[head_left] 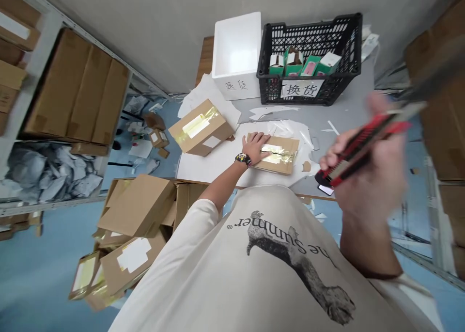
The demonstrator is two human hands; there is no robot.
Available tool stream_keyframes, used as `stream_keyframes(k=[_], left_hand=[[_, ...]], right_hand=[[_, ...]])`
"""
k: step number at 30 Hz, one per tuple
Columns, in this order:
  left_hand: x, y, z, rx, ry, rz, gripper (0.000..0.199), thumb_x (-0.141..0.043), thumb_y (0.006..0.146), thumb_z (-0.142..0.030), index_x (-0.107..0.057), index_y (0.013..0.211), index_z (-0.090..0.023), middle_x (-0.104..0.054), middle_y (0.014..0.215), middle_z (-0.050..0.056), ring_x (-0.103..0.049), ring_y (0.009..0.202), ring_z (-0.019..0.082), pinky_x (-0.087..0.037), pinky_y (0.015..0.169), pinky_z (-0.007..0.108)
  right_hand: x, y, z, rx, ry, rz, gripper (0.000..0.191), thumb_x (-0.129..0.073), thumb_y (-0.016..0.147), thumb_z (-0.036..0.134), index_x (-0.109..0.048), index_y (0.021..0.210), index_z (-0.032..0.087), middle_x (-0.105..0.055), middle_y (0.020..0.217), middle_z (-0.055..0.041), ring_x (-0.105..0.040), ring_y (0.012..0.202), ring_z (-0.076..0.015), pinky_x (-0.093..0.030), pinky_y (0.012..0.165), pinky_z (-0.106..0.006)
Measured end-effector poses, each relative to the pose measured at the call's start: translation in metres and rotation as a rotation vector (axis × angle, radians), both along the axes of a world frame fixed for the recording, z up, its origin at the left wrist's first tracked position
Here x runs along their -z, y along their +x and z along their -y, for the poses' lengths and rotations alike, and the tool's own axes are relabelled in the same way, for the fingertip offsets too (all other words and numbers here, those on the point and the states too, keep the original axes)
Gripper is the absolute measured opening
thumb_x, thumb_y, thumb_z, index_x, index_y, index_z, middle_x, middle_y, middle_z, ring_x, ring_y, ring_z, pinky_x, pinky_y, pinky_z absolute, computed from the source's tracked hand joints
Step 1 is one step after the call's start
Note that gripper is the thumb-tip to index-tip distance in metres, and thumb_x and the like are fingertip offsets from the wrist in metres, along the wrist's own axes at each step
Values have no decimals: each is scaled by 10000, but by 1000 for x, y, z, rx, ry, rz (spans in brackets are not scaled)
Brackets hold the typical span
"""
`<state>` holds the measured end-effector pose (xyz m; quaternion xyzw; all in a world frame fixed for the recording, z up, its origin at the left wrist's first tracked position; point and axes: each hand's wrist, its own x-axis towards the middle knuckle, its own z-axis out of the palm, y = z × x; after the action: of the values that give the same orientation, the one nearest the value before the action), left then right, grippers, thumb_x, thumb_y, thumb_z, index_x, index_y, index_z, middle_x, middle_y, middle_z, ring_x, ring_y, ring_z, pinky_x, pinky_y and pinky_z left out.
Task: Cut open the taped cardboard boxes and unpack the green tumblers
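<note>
Nearest, the right hand is closed around a red-and-black utility knife, raised at 3 o'clock from the small taped carton; blur hides whether its blade is out. Well apart from it, the left hand lies flat, fingers spread, on the carton's 9 o'clock end, atop white paper on the worktop. A stray stroke could nick those fingers; pressing too deep might damage whatever is inside; loose paper might let the carton slide. Beyond sit a larger carton at 10 o'clock, then a foam box at 11 and a black crate at 1.
</note>
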<state>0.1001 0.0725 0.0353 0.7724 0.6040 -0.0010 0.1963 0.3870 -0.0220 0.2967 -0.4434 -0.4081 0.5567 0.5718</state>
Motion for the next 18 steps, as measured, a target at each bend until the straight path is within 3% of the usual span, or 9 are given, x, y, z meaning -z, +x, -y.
stream_keyframes(k=[3,5,7,8,10,12,14,18], left_hand=[[-7,5,-7,33,-8,4,962,-771,1027,-706,-493,1868,-332,-450,1934,147,-347,1796,497,-67,1467,824],[-10,9,-14,101,-10,23,986,-810,1006,-663,-486,1871,-317,-434,1942,146,-350,1799,488,-13,1476,811],[-12,13,-18,177,-16,46,962,-808,1014,-592,-478,1875,-317,-450,1936,135,-377,1790,465,-2,1489,780],[-12,14,-20,205,-18,56,940,-789,1027,-560,-474,1878,-314,-470,1923,133,-396,1780,452,-17,1497,759],[-13,17,-20,227,-16,71,889,-726,1062,-518,-469,1884,-298,-514,1894,140,-429,1760,435,-75,1508,712],[-14,18,-18,222,-3,81,841,-650,1097,-491,-465,1890,-279,-533,1880,145,-436,1752,427,-129,1509,674],[-14,18,-15,216,10,80,805,-586,1121,-471,-466,1891,-269,-531,1884,138,-429,1755,421,-148,1506,653],[-13,19,-14,211,23,79,752,-489,1152,-462,-504,1872,-244,-546,1874,143,-443,1743,409,-191,1492,633]], right_hand=[[96,7,-36,126,-183,160,596,-632,1021,626,-705,1530,323,-580,822,59,-535,580,-148,-508,507,-245],[158,19,-39,141,-312,334,583,-593,1002,561,-748,1476,260,-586,792,56,-528,587,-155,-507,526,-250],[203,28,-29,87,-395,521,624,-543,1015,492,-744,1537,217,-680,867,4,-637,700,-200,-602,651,-309],[218,30,-21,39,-396,622,630,-520,1029,467,-744,1558,208,-749,961,-39,-702,795,-229,-650,752,-357],[232,32,-6,-56,-327,834,622,-493,1068,421,-741,1595,201,-822,1231,-130,-781,1053,-296,-675,983,-456],[232,32,5,-149,-238,1041,608,-489,1111,385,-725,1639,195,-796,1431,-181,-763,1272,-351,-631,1129,-500],[226,31,11,-249,-192,1224,607,-497,1144,354,-689,1696,189,-771,1475,-199,-736,1348,-383,-612,1146,-487],[214,31,15,-448,-174,1488,581,-518,1179,319,-654,1736,229,-749,1463,-192,-731,1303,-383,-602,1056,-427]])
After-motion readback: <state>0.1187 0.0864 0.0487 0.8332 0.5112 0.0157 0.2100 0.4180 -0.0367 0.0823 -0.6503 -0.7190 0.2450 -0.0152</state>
